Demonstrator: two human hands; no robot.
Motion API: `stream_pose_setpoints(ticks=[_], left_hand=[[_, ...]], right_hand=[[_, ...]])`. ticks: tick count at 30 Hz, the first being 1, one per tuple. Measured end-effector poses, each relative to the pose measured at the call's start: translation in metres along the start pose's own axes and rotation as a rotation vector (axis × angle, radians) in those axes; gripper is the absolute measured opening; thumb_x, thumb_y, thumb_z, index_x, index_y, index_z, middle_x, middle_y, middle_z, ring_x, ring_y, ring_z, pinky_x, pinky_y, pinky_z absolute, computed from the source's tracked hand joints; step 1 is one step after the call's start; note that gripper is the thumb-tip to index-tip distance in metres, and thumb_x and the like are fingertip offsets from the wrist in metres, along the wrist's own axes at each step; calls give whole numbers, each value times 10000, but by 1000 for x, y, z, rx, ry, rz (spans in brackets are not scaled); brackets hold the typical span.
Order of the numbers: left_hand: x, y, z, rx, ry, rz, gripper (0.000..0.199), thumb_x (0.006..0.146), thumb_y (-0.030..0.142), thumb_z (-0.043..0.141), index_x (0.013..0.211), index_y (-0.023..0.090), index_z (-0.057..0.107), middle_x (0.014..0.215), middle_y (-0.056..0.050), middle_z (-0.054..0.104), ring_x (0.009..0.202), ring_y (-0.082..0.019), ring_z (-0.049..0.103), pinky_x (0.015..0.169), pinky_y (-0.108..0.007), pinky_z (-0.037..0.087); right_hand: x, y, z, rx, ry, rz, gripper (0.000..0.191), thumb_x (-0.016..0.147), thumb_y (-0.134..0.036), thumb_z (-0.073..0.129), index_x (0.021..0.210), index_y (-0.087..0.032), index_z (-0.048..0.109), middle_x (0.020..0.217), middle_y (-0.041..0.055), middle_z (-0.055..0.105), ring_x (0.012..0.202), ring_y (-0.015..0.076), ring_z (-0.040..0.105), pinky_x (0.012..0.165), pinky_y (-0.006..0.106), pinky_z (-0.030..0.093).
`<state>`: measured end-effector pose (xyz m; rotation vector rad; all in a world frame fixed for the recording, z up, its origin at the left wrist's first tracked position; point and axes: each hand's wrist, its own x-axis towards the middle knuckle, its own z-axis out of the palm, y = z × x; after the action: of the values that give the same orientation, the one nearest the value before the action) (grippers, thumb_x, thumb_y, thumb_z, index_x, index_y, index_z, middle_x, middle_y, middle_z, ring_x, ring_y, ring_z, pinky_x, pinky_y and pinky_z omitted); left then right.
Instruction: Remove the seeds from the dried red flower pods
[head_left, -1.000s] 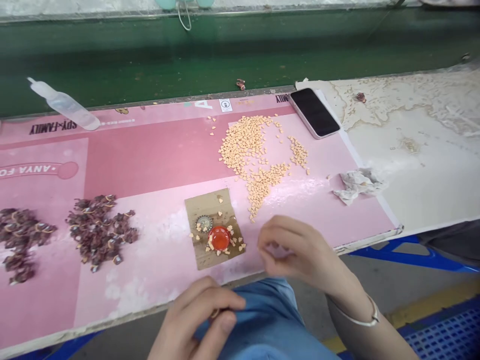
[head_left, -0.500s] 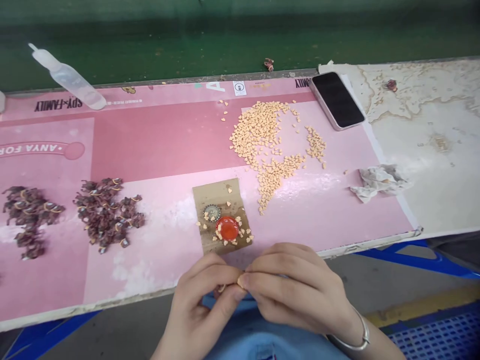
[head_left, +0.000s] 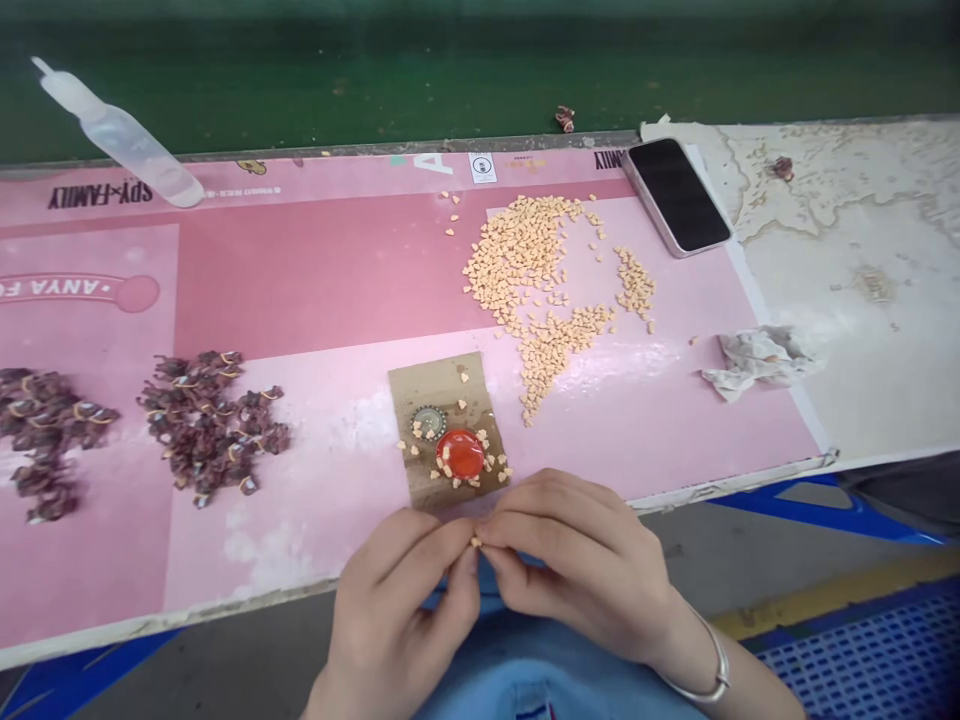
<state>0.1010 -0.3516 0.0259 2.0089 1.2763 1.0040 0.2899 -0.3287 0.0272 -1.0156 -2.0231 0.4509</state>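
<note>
My left hand [head_left: 409,600] and my right hand [head_left: 574,565] meet at the fingertips over my lap, just off the table's front edge. Both are pinched closed. A small beige piece [head_left: 475,542] shows between the fingertips, right fingers against it; whatever else the left fingers hold is hidden. Beyond the hands lies a brown cardboard piece [head_left: 435,385], bearing a red bottle cap [head_left: 463,455] with liquid-like shine inside and a grey bottle cap [head_left: 428,422]. Several loose beige pieces lie around the caps. Farther back spreads a pile of the same beige pieces [head_left: 517,245].
Two clusters of small dark purple-brown figures lie left, one cluster [head_left: 210,425] nearer the middle and another [head_left: 49,430] outward. A clear squeeze bottle [head_left: 135,150] lies at back left. A phone [head_left: 679,197] and crumpled tissue [head_left: 765,360] lie right. The table edge [head_left: 735,487] runs before me.
My hands have shifted slightly, and the fingertips press closer around the beige piece. The dark reddish piece with a yellowish band under my left fingers is now hidden. The view has turned a little.
</note>
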Motion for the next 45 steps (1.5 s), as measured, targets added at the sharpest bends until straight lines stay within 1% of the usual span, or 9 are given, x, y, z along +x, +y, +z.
stream_pose_setpoints(ticks=[6, 11, 13, 17, 22, 25, 30, 34, 45], left_hand=[[-5, -3, -1, 96, 19, -25, 156, 1098, 188, 548, 1174, 202, 684, 900, 11, 780, 733, -54, 734, 751, -87, 576], [-19, -13, -3, 73, 207, -200, 120, 1051, 318, 690, 1149, 249, 688, 934, 31, 780, 817, -89, 755, 825, -121, 590], [-21, -15, -5, 11, 195, -210, 89, 1025, 236, 718, 1110, 259, 708, 941, 26, 770, 831, -109, 742, 802, -156, 595], [-19, -18, -12, -55, 124, -154, 262, 1005, 92, 674, 1175, 275, 753, 995, 1, 724, 861, -121, 701, 759, -179, 582], [-20, -24, -15, -123, 117, -169, 495, 1031, 40, 563, 1402, 331, 712, 1094, -11, 681, 979, -105, 691, 845, -140, 573], [-22, -22, -12, -212, 105, -235, 499, 1056, 82, 559, 1452, 362, 674, 1096, -1, 699, 973, -95, 702, 866, -124, 576], [-23, -13, -4, -408, 210, -439, 287, 1068, 210, 624, 1305, 353, 700, 1033, 13, 720, 915, -91, 738, 817, -112, 598], [-16, -7, -2, -637, 174, -519, 105, 1086, 284, 617, 1139, 327, 697, 858, 41, 694, 719, -64, 685, 681, -86, 571], [-10, -5, 1, -962, 175, -629, 58, 1054, 318, 668, 1021, 287, 632, 856, 30, 647, 728, -91, 651, 679, -150, 596]], right_hand=[[4, 3, 2, -80, 6, 8, 157, 999, -43, 614, 965, -191, 652, 785, 8, 778, 706, 103, 731, 743, 193, 652], [10, 21, -4, -238, -30, -7, 172, 982, -23, 631, 1003, -190, 664, 833, 27, 789, 715, 136, 741, 683, 243, 649], [12, 24, -5, -266, -57, -23, 176, 984, -27, 626, 1005, -197, 669, 821, 18, 782, 706, 143, 737, 668, 260, 648], [13, 21, -5, -290, -89, -42, 177, 997, -25, 620, 1013, -193, 675, 808, 18, 773, 696, 149, 727, 645, 272, 633], [14, 19, -5, -324, -94, -57, 181, 1000, -19, 615, 1007, -191, 668, 801, 17, 767, 687, 150, 718, 635, 278, 624], [14, 19, -5, -321, -105, -56, 184, 1008, -19, 615, 998, -198, 658, 803, 19, 771, 688, 149, 721, 640, 273, 624], [19, 14, -11, -255, -75, -6, 207, 986, -15, 643, 997, -219, 672, 819, 16, 791, 696, 140, 750, 666, 250, 654], [22, 10, -14, -192, -33, 43, 230, 979, -12, 634, 962, -234, 691, 811, 10, 800, 708, 144, 774, 670, 246, 681], [22, 11, -8, -53, -29, 167, 188, 961, -53, 643, 896, -215, 712, 760, -8, 770, 571, 94, 666, 525, 184, 584]])
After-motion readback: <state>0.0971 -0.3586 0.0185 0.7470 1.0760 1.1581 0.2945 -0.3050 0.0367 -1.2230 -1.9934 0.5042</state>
